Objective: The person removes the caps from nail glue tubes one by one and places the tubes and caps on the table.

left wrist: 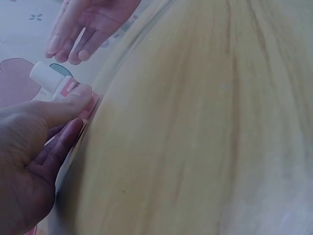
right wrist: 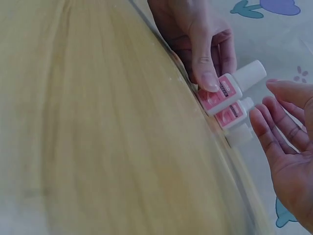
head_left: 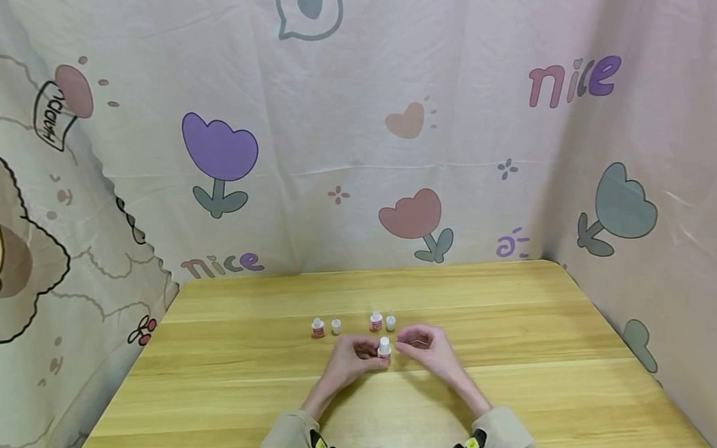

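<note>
My left hand (head_left: pixel 351 360) holds a small bottle (head_left: pixel 384 348) upright between thumb and fingers, low over the wooden table. The bottle is white with a pink label, and its tall white cap (left wrist: pixel 46 77) is on. To the right of that cap, my right hand (head_left: pixel 431 351) hovers with fingers loosely bent and nothing between them. In the right wrist view, a gap shows between its fingertips (right wrist: pixel 273 87) and the cap. Just beyond the hands stands a second pink-labelled bottle (head_left: pixel 376 321) without its tall cap, with a loose white cap (head_left: pixel 391 322) beside it.
Farther left on the table (head_left: pixel 231 372) stand another uncapped pink-labelled bottle (head_left: pixel 318 328) and its loose white cap (head_left: pixel 336 326). A patterned cloth (head_left: pixel 341 149) hangs behind the table's back edge and along both sides.
</note>
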`<state>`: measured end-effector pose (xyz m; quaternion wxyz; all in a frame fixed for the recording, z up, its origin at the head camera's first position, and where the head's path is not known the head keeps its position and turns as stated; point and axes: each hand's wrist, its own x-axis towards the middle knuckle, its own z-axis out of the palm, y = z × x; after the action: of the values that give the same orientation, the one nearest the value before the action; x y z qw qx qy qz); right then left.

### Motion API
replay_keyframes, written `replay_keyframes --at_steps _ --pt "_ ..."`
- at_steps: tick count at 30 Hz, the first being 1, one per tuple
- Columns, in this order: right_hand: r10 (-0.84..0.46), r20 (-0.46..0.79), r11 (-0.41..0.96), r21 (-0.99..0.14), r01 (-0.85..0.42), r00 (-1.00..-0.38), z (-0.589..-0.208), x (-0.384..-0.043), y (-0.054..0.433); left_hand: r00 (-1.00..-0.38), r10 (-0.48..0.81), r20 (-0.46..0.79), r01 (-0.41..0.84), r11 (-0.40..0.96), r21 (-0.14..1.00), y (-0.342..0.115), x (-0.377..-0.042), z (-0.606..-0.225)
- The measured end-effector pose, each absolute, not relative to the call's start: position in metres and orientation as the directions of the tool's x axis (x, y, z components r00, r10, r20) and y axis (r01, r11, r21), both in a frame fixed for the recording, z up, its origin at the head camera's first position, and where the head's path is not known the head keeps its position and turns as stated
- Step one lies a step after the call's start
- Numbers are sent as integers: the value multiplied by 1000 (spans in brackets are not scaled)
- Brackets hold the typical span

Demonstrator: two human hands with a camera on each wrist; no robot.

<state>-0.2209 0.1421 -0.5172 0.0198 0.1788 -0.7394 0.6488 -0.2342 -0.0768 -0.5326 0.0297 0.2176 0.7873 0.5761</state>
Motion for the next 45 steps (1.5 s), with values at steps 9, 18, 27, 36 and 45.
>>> replay_keyframes --at_steps 9,18,27,36,45 --pt "-266 253 85 -955 -284 -930 -518 -224 131 -902 362 235 328 222 918 -74 -234 -535" --pt "-274 261 88 -952 -294 -926 -521 -225 124 -903 361 234 333 241 912 -74 -236 -535" --pt "-206 237 196 -941 -277 -949 -512 -222 116 -891 369 264 369 253 894 -72 -237 -536" --pt "-202 297 212 -917 -338 -933 -486 -208 112 -894 362 264 368 254 895 -71 -236 -535" --pt "-205 370 235 -880 -413 -906 -488 -208 111 -889 363 278 384 262 885 -67 -229 -523"
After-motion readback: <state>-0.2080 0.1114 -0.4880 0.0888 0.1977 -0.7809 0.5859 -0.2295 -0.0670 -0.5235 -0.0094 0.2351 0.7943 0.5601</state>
